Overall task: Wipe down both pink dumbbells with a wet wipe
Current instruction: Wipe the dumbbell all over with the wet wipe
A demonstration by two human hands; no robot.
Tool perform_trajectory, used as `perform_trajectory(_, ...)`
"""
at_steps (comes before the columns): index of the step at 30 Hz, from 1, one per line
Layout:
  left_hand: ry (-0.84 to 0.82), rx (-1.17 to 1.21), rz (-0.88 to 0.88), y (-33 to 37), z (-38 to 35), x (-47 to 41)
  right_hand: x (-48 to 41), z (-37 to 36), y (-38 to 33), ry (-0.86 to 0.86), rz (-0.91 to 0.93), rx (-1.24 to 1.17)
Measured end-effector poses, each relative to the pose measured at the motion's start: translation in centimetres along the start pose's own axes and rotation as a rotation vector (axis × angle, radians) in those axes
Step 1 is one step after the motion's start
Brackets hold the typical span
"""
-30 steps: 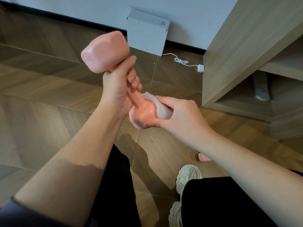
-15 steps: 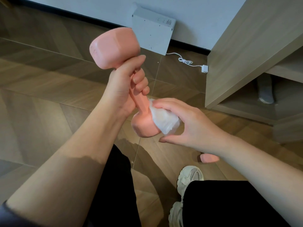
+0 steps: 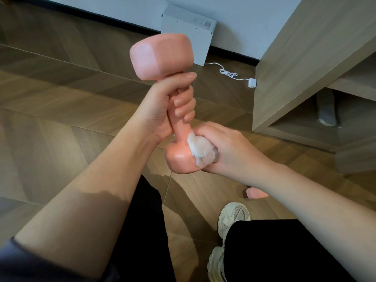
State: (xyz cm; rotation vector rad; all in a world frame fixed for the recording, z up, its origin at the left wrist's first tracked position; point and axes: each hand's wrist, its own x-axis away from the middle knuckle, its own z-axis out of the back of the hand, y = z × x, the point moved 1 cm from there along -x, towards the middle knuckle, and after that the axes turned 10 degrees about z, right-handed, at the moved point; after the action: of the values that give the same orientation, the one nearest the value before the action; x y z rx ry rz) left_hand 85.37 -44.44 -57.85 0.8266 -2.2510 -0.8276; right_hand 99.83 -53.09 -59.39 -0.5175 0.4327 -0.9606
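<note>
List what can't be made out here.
Head view only:
- Second dumbbell: mostly behind the right forearm; one pink end shows.
- Dumbbell handle: middle covered by the left hand.
- Its lower head: far side under wipe and right hand.
- Box label: too small to read.

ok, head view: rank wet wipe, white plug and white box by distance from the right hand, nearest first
1. wet wipe: gripped in the right hand, against the pink dumbbell's lower head.
2. white plug: beyond the hand, beside the cabinet.
3. white box: farthest, against the wall.
</note>
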Motion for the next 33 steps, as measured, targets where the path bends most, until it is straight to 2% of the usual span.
perform_trajectory(4, 0.225, -0.069, 0.094, 0.0, 0.8, -0.7, 0.1, 0.2, -0.6, 0.06, 0.009, 0.079)
perform_trajectory(7, 0.431, -0.009, 0.19, -0.8, 1.4, -1.0, 0.1, 0.2, -0.7, 0.069, 0.016, 0.17)
perform_trajectory(9, 0.501, 0.035, 0.223, -1.3, 1.5, -1.0, 0.1, -0.2, -0.8, 0.043, 0.012, 0.167)
perform_trajectory(12, 0.456, 0.036, 0.196, -1.3, 1.2, -1.0, -0.1, -0.7, -1.0, -0.015, -0.03, 0.163)
perform_trajectory(17, 0.279, -0.004, 0.101, -0.9, 0.1, -0.9, -0.5, -0.5, -0.7, -0.039, -0.091, 0.13)
perform_trajectory(20, 0.247, 0.005, 0.066, -0.5, 0.0, -0.8, -0.2, -0.4, -1.0, 0.04, -0.107, 0.122)
perform_trajectory(24, 0.258, 0.01, 0.028, -0.1, 0.3, -0.6, 0.3, -0.3, -1.4, 0.158, -0.036, 0.16)
perform_trajectory(29, 0.144, -0.001, -0.023, -0.2, -0.1, -0.4, -0.4, -0.5, -0.8, 0.036, -0.121, 0.091)
perform_trajectory(31, 0.085, 0.004, -0.033, -0.2, -0.2, -0.2, -0.6, -0.4, -0.5, -0.022, -0.105, 0.086)
perform_trajectory(33, 0.06, 0.018, -0.018, -0.3, -0.2, -0.2, -0.6, -0.2, -0.4, -0.009, -0.074, 0.156)
